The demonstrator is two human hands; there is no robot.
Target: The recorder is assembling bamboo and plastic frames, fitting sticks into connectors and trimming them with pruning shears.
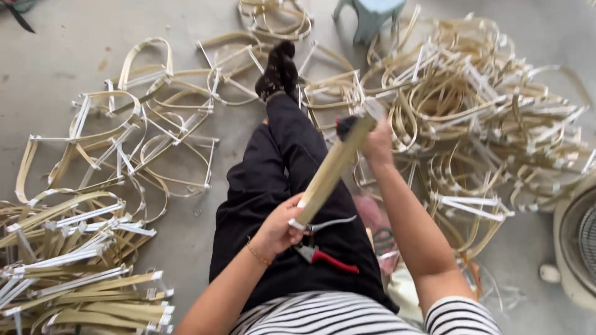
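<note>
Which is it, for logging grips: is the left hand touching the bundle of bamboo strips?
Touching. The head view shows the left hand wrapped around the near end of the bamboo strip bundle, no gap.

Right hand: motion-blurred, fingers indistinct around the far end of the bamboo strip bundle.
Fan, right of that grip: cut by the frame edge.
Stool, beyond: top cropped.
Pliers, below the left hand: jaws hidden.
</note>
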